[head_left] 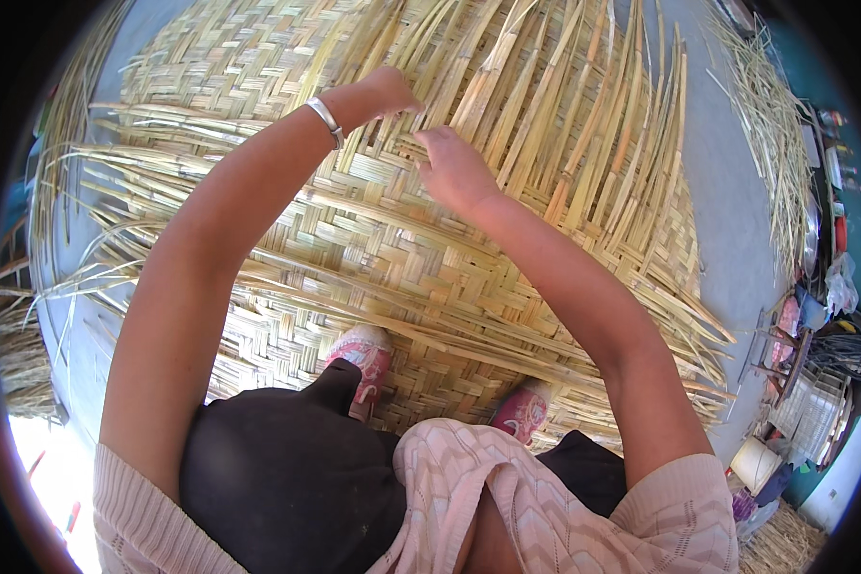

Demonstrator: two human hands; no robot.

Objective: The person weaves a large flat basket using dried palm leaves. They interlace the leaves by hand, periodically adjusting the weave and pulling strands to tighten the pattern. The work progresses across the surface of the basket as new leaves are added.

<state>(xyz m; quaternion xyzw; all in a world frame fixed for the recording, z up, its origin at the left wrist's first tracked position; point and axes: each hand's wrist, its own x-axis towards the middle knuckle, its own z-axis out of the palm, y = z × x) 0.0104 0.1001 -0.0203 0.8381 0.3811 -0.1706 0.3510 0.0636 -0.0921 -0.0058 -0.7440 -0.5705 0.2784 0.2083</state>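
A large mat (287, 325) of flat split-reed strips in a herringbone weave lies under me. My left hand (387, 92), with a silver bangle (326, 122) on its wrist, is closed at the weave's working edge, its fingertips down among the reed strips (493, 72). Just below and to the right, my right hand (456, 170) is closed too, thumb and forefinger pinched on a strip close to the left fingertips. The pinched ends are partly hidden by my fingers. Long loose strips fan away from my hands toward the far right.
More loose strips (430, 330) cross the mat in front of my shoes (364, 356). Piles of reed lie on the grey floor (727, 191) at right (770, 143) and far left (72, 124). A wire basket (813, 416) and household clutter stand along the right wall.
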